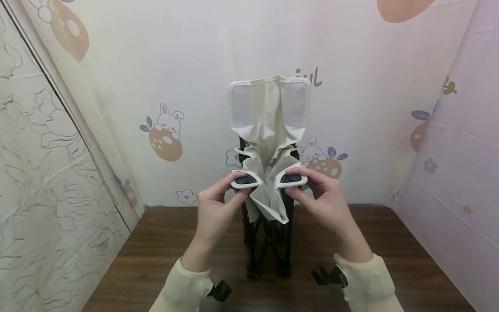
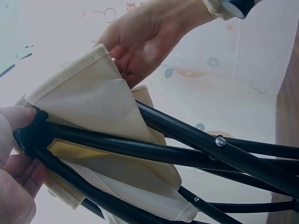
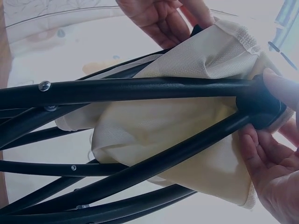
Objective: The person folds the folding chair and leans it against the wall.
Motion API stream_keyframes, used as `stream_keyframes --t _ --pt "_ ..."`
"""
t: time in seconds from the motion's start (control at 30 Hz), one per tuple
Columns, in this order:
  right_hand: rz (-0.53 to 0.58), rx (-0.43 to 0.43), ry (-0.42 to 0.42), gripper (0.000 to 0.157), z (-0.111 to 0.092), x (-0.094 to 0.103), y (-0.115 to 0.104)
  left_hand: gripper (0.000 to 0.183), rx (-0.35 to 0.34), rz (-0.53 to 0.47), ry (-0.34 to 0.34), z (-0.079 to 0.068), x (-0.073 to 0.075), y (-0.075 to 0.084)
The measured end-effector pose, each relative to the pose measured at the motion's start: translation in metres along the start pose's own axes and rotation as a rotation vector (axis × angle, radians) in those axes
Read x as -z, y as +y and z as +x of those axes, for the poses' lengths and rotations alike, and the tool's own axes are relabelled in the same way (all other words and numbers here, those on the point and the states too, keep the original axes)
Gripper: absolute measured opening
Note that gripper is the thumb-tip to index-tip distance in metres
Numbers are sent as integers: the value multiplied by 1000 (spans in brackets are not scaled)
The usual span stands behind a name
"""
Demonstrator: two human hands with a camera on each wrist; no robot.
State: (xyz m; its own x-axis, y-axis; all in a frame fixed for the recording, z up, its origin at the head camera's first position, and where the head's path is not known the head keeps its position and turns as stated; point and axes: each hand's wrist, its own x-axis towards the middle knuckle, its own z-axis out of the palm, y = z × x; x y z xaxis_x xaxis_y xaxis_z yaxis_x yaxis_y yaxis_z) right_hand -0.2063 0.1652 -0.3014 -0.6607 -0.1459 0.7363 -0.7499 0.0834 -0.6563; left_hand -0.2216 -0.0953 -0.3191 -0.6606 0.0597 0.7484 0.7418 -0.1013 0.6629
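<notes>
At the bottom of the frame we see two cream sleeves (image 1: 187, 284), each with a black wrist camera (image 1: 220, 291) at its cuff. Beyond them, near the centre, the left hand (image 1: 216, 201) has its grip clamped on one corner of a folding chair (image 1: 269, 169), thumb below and fingers above; the right hand (image 1: 325, 201) has its grip clamped the same way on the opposite corner. We find the chair upright in the middle of the frame, drawn narrow, its cream cloth (image 1: 267, 112) creased between the hands, with a back panel rising above. Its black legs (image 1: 289, 216) cross beneath and stand on the brown tabletop (image 1: 175, 251); in the left wrist view we make out a silver rivet (image 2: 220, 141). Behind, we see a pale curtain (image 1: 202, 65) printed with rabbits (image 1: 167, 121), and a flower-patterned panel (image 1: 35, 173) at the left edge.
</notes>
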Motion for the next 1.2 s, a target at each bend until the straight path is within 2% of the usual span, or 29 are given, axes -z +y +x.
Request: stream_keyframes --t 0.8,1.2 --pt "16 -13 -13 47 3 -4 -6 29 17 0 11 0 -3 9" --pt "69 34 -21 46 6 -9 -5 33 -11 -22 10 2 -3 7"
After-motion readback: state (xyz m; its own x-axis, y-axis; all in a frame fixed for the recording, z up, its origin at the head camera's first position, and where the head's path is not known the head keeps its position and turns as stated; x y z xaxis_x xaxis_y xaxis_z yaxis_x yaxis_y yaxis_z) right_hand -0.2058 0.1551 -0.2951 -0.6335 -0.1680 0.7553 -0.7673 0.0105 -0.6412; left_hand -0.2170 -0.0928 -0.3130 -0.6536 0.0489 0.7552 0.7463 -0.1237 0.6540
